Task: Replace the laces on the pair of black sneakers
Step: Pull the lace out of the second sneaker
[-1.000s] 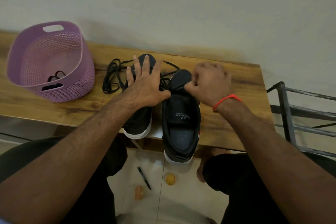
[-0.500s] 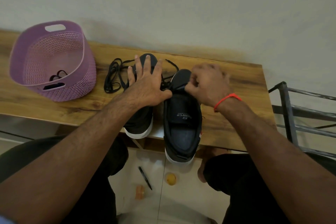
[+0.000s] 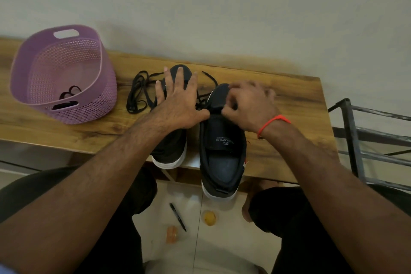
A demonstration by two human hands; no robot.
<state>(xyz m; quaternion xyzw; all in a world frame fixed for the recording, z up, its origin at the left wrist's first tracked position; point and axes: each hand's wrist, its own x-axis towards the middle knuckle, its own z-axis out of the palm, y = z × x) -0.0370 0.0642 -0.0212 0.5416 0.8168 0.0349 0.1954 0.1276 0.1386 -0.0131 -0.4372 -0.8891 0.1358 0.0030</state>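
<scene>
A: What is seen from the head view?

B: Two black sneakers with white soles are stood side by side on the wooden bench (image 3: 295,100), heels over its near edge. The left sneaker (image 3: 171,147) is pressed under the left hand (image 3: 178,104), fingers straight and spread.

A: And the right one?

B: The tongue of the right sneaker (image 3: 222,151) is pinched by the curled fingers of the right hand (image 3: 249,104). A loose black lace (image 3: 138,93) is lain beside a purple perforated plastic basket (image 3: 93,100).
</scene>
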